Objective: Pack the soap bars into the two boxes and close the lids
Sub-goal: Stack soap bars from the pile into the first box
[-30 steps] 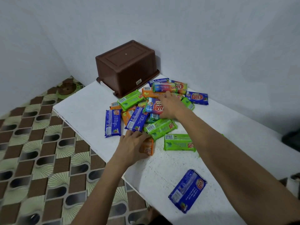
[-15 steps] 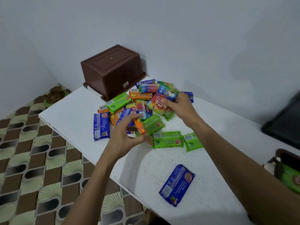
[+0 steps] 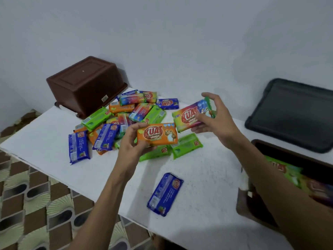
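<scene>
My left hand (image 3: 132, 141) grips an orange soap bar (image 3: 157, 134); my right hand (image 3: 214, 117) pinches a multicolored soap bar (image 3: 191, 117). Both lifted, likely heading for the open brown box (image 3: 259, 210).

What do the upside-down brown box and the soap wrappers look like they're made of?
Brown box: probably moulded plastic, semi-matte; panel lines and a lip look moulded in.
Soap wrappers: likely thin glossy plastic film; printed, shiny, with what look like crimped ends.

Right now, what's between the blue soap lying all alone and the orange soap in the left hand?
In the head view: bare white table, then a green soap bar lying flat just before the orange soap bar in the left hand.
</scene>
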Motion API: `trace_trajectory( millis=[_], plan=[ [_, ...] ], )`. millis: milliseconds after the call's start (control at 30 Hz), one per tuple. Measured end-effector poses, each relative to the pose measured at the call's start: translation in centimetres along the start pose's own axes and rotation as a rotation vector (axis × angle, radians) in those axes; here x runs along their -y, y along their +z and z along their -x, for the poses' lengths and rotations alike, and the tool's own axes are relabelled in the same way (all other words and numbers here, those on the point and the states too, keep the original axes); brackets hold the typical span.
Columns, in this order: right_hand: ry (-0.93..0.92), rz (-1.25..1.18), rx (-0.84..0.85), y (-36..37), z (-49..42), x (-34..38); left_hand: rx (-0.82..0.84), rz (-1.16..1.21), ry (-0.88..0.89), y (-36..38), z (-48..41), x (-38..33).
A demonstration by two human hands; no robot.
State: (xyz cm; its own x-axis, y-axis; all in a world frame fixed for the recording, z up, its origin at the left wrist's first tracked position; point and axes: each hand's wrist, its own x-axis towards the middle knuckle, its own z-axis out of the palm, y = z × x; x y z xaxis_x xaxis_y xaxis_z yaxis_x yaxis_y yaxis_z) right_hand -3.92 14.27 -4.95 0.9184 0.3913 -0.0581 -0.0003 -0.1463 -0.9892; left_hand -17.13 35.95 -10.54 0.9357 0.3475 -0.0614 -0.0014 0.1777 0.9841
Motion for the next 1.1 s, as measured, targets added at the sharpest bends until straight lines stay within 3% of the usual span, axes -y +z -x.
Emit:
trace_trajectory(
  millis=[233,500,767,1100],
  plan=[
    [-0.064,-0.006,-0.083,-7.4,6.5,-0.6,0.115,0.081,-0.015,7.7,1.1,-0.1],
    [-0.101,0.203,-0.312,-15.7,13.9,-1.7,0.253,0.055,0.063,18.0,2.7,0.7],
    [0.029,0.261,-0.468,-23.2,20.5,-3.2,0.377,0.009,0.045,25.8,5.1,1.8],
    [0.233,0.294,-0.468,-26.0,22.1,-7.4,0.362,-0.254,0.115,27.8,5.6,4.0]
  ],
)
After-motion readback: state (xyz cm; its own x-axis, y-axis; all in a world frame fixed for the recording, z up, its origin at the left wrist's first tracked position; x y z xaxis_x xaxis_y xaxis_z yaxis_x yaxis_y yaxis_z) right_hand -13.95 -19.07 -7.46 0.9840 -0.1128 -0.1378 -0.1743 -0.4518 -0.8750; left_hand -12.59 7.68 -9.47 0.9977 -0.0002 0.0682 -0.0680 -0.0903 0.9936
